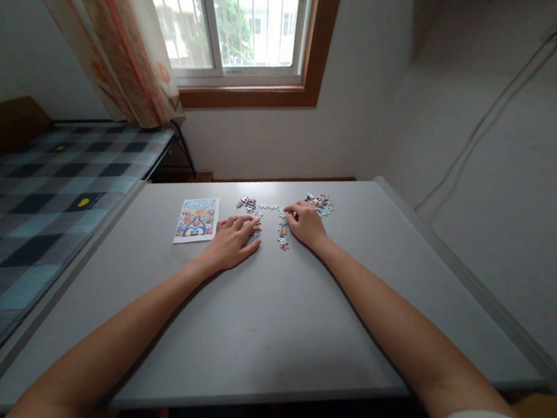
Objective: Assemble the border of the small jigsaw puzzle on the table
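Note:
My left hand [235, 242] rests on the table with its fingers spread, partly over some jigsaw pieces beside the reference picture sheet [196, 219]. Thumb and forefinger of my right hand [305, 223] come together at the right side of a partly joined jigsaw puzzle [282, 235]. Whatever lies between those fingertips is too small to make out. The joined pieces form a thin row along the top and a strip running down toward me. Behind my right hand is a heap of loose jigsaw pieces [322, 204]; a smaller pile [246, 204] sits beyond my left fingers.
The grey-white table [252, 333] has a raised edge on the right. A bed with a checked cover [103, 170] stands along the left side. Beyond the table are a window [237, 26] and a patterned curtain [124, 52]. A cable [489, 111] hangs along the right wall.

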Demonstrator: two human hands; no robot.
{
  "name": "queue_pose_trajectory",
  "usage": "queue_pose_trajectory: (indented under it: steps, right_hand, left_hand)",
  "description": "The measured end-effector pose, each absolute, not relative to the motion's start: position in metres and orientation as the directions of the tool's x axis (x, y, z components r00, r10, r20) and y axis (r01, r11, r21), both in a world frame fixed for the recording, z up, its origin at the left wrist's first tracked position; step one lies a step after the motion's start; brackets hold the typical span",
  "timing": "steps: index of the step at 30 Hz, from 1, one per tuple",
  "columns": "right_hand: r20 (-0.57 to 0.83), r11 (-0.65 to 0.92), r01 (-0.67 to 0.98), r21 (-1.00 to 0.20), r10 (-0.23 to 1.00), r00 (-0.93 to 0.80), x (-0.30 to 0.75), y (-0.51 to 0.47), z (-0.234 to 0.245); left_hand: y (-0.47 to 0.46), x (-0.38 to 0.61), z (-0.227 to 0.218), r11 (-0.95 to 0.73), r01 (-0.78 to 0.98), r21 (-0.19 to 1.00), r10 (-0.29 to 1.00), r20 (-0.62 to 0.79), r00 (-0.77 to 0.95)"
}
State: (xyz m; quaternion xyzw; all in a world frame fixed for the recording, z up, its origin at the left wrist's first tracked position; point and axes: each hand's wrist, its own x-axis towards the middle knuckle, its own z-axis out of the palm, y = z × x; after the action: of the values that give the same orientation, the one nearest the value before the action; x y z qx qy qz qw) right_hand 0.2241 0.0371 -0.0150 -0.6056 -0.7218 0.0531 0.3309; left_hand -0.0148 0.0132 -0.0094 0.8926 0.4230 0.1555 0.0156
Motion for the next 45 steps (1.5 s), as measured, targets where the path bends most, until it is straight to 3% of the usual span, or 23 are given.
queue_pose_trajectory:
  steps: [9,15,45]
  right_hand:
    - [0.414,0.26,0.831,-0.492,0.909,-0.04,0.2242,0.0383,-0.0171]
    - [0.418,0.262,0.826,-0.5,0.908,-0.034,0.2239,0.0379,-0.0165]
    - [0.401,0.249,0.846,-0.472,0.915,-0.045,0.2228,0.036,-0.0141]
  left_hand:
    - [0.0125,-0.0146,-0.0085,-0.651,0.741,0.166,0.746,0.318,0.585]
    - [0.0116,-0.0136,-0.0085,-0.567,0.808,0.159,0.791,0.377,0.481]
    - [0.0124,-0.0141,-0.0063,-0.585,0.794,0.162,0.792,0.324,0.517]
